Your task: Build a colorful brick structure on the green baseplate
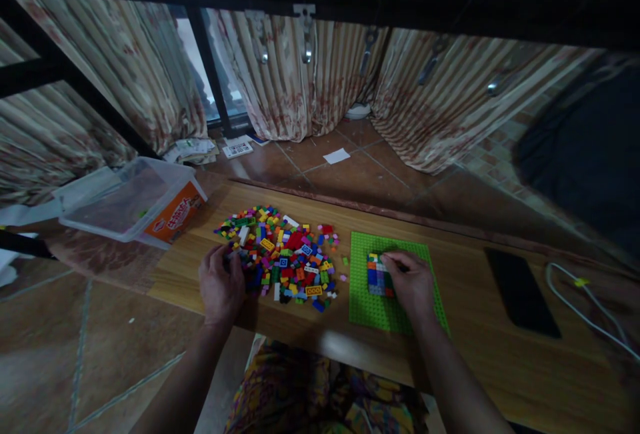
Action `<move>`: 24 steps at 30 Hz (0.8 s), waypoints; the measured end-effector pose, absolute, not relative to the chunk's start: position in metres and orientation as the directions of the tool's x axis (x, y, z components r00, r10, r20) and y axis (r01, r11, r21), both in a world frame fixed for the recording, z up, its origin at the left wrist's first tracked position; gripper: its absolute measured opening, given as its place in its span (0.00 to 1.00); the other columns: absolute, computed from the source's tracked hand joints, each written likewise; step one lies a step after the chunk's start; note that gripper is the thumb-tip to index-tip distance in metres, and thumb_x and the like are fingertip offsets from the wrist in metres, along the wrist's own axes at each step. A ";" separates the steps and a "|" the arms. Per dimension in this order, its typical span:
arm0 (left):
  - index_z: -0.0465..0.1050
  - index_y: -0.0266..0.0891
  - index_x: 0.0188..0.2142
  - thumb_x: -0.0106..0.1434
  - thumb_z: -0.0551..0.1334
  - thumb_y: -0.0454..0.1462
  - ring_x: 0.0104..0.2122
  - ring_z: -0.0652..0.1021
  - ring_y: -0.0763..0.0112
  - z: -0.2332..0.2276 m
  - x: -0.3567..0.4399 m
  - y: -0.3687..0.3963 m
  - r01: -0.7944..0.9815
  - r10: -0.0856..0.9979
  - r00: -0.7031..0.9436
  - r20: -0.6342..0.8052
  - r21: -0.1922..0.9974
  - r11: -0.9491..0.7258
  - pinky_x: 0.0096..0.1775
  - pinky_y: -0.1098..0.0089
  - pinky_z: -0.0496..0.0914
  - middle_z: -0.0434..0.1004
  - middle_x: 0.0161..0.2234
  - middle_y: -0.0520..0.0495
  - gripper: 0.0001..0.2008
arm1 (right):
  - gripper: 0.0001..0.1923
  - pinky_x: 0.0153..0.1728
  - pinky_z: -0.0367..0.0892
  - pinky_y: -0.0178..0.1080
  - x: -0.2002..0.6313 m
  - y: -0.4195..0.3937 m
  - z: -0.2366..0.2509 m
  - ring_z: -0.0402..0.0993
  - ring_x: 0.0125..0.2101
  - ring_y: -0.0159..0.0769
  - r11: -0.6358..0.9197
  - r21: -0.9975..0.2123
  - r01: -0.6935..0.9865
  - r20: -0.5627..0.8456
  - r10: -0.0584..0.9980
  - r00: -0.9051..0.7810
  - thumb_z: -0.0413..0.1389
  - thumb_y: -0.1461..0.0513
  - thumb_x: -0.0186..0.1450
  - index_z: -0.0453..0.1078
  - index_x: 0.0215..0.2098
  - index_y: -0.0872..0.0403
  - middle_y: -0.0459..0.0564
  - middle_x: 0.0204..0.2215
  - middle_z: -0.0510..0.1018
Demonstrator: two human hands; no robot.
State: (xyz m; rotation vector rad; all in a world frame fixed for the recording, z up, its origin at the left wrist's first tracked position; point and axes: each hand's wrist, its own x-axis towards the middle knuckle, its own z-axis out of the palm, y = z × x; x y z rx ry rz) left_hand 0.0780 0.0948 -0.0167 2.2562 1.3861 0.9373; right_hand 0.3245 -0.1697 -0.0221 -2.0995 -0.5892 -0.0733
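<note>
Her left hand [221, 282] rests curled in the brick pile [285, 257], sorting; the right hand [411, 281] pinches the small block build [379, 274], steadying it on the green baseplate [367, 314].

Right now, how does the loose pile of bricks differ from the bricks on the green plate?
The loose pile of bricks lies scattered on the wooden table; the built block is packed tight on the green baseplate. The pile is wider. The left hand touches the pile, the right hand the block. Both are multicoloured.
</note>
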 end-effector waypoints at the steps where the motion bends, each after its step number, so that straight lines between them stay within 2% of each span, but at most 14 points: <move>1: 0.72 0.33 0.46 0.65 0.53 0.43 0.49 0.72 0.56 -0.017 0.078 0.095 0.662 0.881 0.309 0.359 0.583 -0.471 0.54 0.56 0.66 0.73 0.47 0.36 0.18 | 0.17 0.42 0.67 0.45 0.325 -0.171 -0.021 0.75 0.35 0.42 -0.458 -0.781 0.424 0.256 0.384 0.887 0.57 0.48 0.59 0.77 0.29 0.52 0.51 0.31 0.81; 3: 0.72 0.33 0.46 0.65 0.53 0.43 0.49 0.72 0.55 -0.018 0.078 0.095 0.661 0.882 0.309 0.356 0.586 -0.469 0.53 0.55 0.66 0.73 0.47 0.36 0.18 | 0.20 0.41 0.68 0.45 0.327 -0.176 -0.016 0.75 0.36 0.43 -0.472 -0.786 0.401 0.228 0.381 0.896 0.53 0.47 0.62 0.77 0.32 0.53 0.52 0.33 0.81; 6: 0.72 0.34 0.45 0.65 0.52 0.43 0.49 0.72 0.56 -0.019 0.078 0.096 0.657 0.884 0.300 0.358 0.594 -0.464 0.53 0.55 0.66 0.73 0.47 0.37 0.18 | 0.23 0.46 0.66 0.49 0.328 -0.186 -0.010 0.73 0.42 0.45 -0.527 -0.719 0.453 0.252 0.410 0.877 0.49 0.47 0.65 0.76 0.41 0.54 0.55 0.40 0.80; 11: 0.72 0.34 0.45 0.65 0.52 0.43 0.49 0.72 0.55 -0.020 0.077 0.097 0.652 0.882 0.305 0.359 0.596 -0.468 0.53 0.55 0.66 0.73 0.47 0.36 0.18 | 0.26 0.53 0.62 0.51 0.322 -0.206 -0.015 0.66 0.52 0.47 -0.522 -0.564 0.640 0.256 0.626 0.736 0.51 0.46 0.64 0.69 0.53 0.54 0.58 0.50 0.74; 13: 0.72 0.34 0.45 0.65 0.52 0.43 0.49 0.71 0.55 -0.019 0.077 0.097 0.652 0.882 0.313 0.353 0.595 -0.470 0.54 0.55 0.66 0.73 0.47 0.35 0.18 | 0.27 0.54 0.61 0.52 0.318 -0.214 -0.023 0.66 0.53 0.48 -0.522 -0.514 0.680 0.257 0.663 0.703 0.52 0.46 0.64 0.67 0.54 0.53 0.57 0.53 0.72; 17: 0.72 0.33 0.45 0.65 0.51 0.43 0.49 0.71 0.54 -0.018 0.078 0.096 0.657 0.886 0.312 0.342 0.596 -0.462 0.53 0.55 0.66 0.73 0.47 0.35 0.18 | 0.28 0.54 0.61 0.54 0.312 -0.228 -0.037 0.64 0.54 0.49 -0.551 -0.448 0.704 0.302 0.648 0.699 0.52 0.46 0.64 0.64 0.57 0.51 0.56 0.55 0.70; 24: 0.72 0.35 0.44 0.65 0.52 0.42 0.49 0.72 0.56 -0.019 0.078 0.096 0.646 0.893 0.299 0.337 0.617 -0.449 0.53 0.55 0.66 0.73 0.47 0.37 0.17 | 0.27 0.54 0.61 0.54 0.311 -0.232 -0.036 0.65 0.54 0.49 -0.550 -0.423 0.720 0.340 0.641 0.689 0.51 0.46 0.64 0.65 0.56 0.51 0.57 0.55 0.70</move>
